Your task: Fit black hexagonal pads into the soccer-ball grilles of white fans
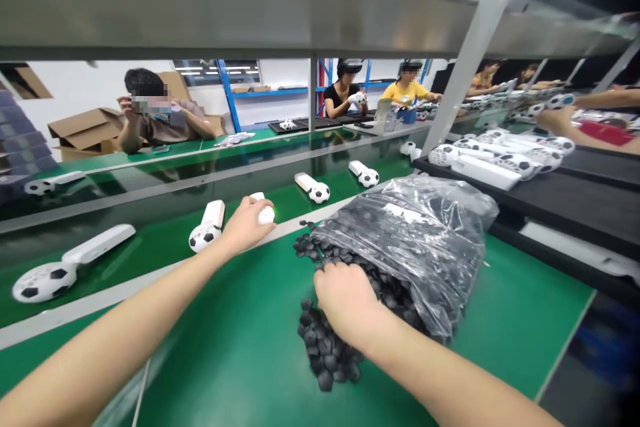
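Note:
My left hand (249, 223) is closed around a white ball-shaped device (266, 215) at the near edge of the green conveyor belt (165, 247). Beside it on the belt lies a football-patterned device (204, 237) with a white handle. My right hand (346, 293) is closed, knuckles up, among small black pieces (325, 347) at the mouth of a clear plastic bag (425, 233). What its fingers hold, if anything, is hidden. The black pieces spill from the bag onto the green table (240, 360).
More football-patterned devices (319, 193) lie along the belt. Several are piled on a black tray (575, 197) at the right, where another person's hand (557, 119) holds one. People sit across the line. A slanted metal post (475, 47) and an overhead beam (225, 7) frame the view.

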Demonstrator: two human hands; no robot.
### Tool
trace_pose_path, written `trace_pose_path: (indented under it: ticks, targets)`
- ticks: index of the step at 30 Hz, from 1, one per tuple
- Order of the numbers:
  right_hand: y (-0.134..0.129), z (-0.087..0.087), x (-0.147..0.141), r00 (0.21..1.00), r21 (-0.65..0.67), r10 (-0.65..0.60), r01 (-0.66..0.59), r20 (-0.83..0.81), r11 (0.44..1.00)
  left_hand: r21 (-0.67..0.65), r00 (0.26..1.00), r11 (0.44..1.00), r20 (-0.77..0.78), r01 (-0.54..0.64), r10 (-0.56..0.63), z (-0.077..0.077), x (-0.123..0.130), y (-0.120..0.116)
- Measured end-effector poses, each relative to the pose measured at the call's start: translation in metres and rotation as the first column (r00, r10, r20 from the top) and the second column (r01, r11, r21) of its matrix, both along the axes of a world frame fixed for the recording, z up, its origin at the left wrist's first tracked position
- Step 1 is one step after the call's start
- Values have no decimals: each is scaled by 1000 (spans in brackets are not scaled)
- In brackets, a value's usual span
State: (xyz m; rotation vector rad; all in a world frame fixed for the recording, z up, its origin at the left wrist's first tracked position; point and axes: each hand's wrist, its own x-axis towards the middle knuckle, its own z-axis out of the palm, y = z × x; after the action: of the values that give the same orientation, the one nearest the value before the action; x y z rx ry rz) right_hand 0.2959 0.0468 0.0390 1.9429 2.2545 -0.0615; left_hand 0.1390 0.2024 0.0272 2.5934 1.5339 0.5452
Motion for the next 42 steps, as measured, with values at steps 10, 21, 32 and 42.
trace_pose_path:
  ticks: [10, 21, 32, 42]
  targets:
    - [0, -3, -3, 995, -2, 94, -95, -28, 996, 57, 976, 998, -217, -4, 16, 2, -91, -207]
    - [12, -21, 10, 959, 188, 199, -162, -199, 969, -190, 913, 935, -228, 299, -338, -2, -98, -188]
    - [18, -29, 7, 661, 243, 234, -81, -713, 967, -373, 995, 925, -43, 72, -95, -11, -53, -142]
    - [5, -34, -8, 385, 192, 270, -229, -882, 954, -351, 997, 933, 31, 77, -71, -19, -56, -142]
